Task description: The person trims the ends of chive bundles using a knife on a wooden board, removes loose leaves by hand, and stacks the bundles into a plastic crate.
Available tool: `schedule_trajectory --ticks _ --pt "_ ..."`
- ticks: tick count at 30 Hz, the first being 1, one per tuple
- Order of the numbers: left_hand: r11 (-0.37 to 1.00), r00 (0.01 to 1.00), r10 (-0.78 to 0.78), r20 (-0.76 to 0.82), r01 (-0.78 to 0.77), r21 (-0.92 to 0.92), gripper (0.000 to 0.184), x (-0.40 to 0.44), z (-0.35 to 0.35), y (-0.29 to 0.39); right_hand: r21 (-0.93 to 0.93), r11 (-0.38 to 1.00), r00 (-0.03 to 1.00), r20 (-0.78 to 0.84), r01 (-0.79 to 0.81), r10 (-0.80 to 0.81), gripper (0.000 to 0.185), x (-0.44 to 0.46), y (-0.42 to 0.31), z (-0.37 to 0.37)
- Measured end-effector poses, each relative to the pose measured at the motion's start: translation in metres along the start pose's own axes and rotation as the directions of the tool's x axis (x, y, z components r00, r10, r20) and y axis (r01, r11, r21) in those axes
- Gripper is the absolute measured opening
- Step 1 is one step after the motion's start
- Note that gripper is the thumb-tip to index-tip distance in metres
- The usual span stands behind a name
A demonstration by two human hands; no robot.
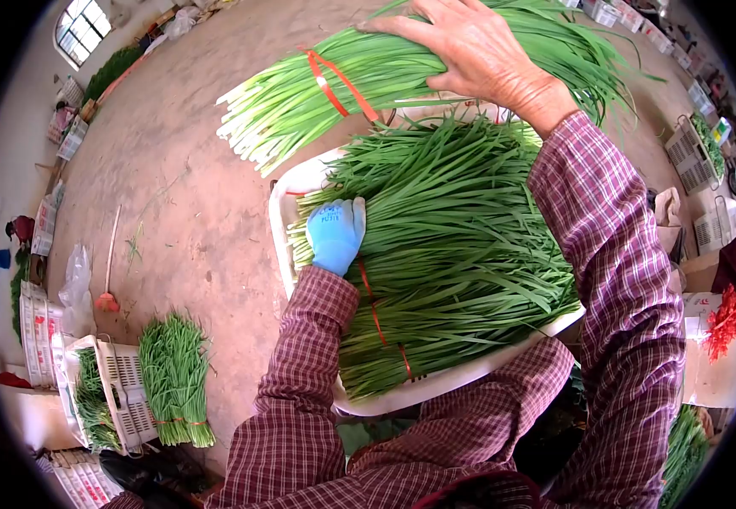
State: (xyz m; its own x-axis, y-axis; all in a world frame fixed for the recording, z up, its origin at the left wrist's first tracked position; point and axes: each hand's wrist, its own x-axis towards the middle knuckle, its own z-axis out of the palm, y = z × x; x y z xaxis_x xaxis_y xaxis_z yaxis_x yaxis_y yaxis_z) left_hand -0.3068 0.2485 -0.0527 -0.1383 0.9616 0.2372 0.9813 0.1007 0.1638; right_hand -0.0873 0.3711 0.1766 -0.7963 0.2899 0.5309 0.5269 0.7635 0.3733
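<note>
My bare right hand grips a bundle of garlic chives beyond the far side of a white crate. A red band circles the bundle, its pale cut ends pointing left. In a light-blue glove, my left hand is curled over the stem ends of the garlic chives lying in the crate; its fingertips are partly hidden. Another red band crosses the chives nearest my body. The crate sits close against me, its contents heaped to the rim.
On the floor at lower left lies a banded chive bundle, beside a tipped white basket with greens. A long-handled red tool lies farther off. Several crates line both walls. Red ties hang on a box at right.
</note>
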Motion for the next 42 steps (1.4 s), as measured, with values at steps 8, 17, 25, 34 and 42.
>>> schedule_trajectory --ticks 8,17,25,34,42 --pt "0.991 0.967 0.104 -0.234 -0.12 -0.054 0.033 -0.006 0.005 -0.003 0.095 0.995 1.0 -0.001 0.026 -0.026 0.086 0.009 0.001 0.085" --pt "0.988 0.941 0.127 -0.314 -0.148 -0.045 0.027 -0.007 -0.002 0.003 0.521 0.826 0.92 0.391 -0.215 -0.008 0.078 -0.008 -0.03 0.152" --pt "0.986 0.951 0.119 -0.286 -0.146 -0.077 0.022 -0.011 -0.007 0.008 0.627 0.707 0.856 0.513 -0.327 -0.058 0.079 -0.033 -0.063 0.188" --pt "0.924 0.98 0.124 -0.158 -0.172 -0.341 0.023 -0.006 -0.096 0.008 0.514 0.798 0.892 0.448 -0.315 0.064 0.088 -0.053 -0.089 0.184" --pt "0.98 0.991 0.129 -0.034 -0.122 0.158 0.03 0.089 -0.002 -0.035 0.592 0.69 0.781 0.621 -0.416 -0.061 0.083 -0.038 -0.062 0.178"
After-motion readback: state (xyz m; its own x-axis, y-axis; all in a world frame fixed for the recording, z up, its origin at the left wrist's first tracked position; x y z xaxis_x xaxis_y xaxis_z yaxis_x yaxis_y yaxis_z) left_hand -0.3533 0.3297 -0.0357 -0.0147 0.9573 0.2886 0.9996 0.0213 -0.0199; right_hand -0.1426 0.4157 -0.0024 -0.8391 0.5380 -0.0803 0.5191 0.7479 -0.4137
